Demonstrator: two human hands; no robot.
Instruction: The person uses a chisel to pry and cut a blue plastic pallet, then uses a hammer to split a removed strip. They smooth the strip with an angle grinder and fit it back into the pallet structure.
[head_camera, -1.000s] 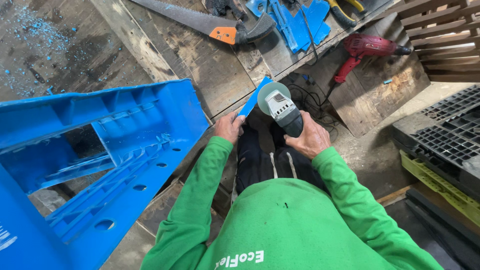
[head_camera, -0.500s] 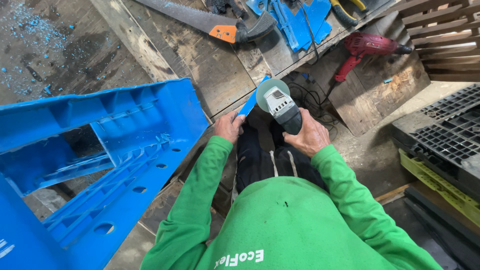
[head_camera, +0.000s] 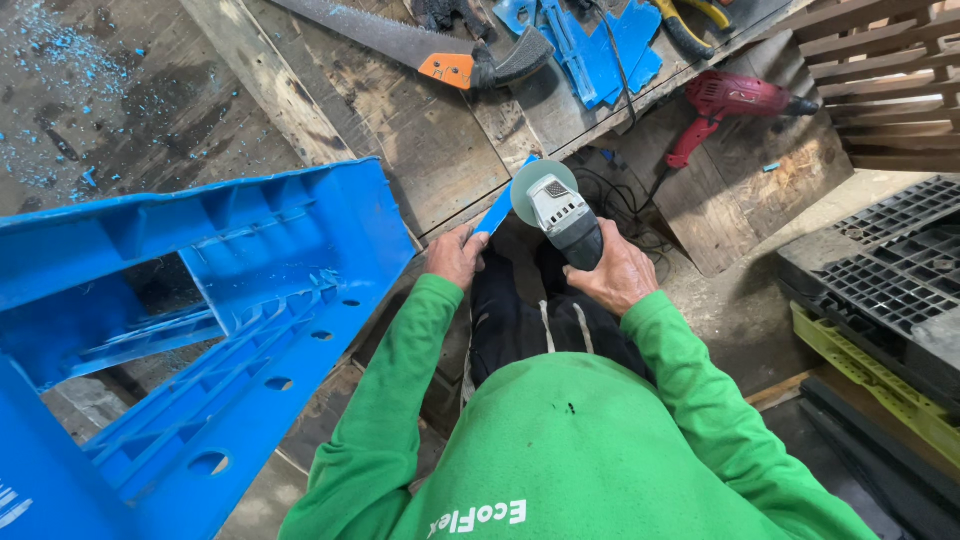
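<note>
My left hand grips a narrow blue plastic strip by its near end, at the edge of the wooden workbench. My right hand is closed around the dark body of an angle grinder. The grinder's round grey disc touches the far part of the strip. Both green sleeves reach forward over dark trousers.
A large blue plastic pallet piece fills the left. On the bench lie a handsaw with an orange-black handle, blue plastic offcuts and pliers. A red power drill lies on boards to the right; black pallets stand at the right edge.
The grinder and both hands have shifted slightly up and left in view; the disc stays at the blue strip. Grips are unchanged.
</note>
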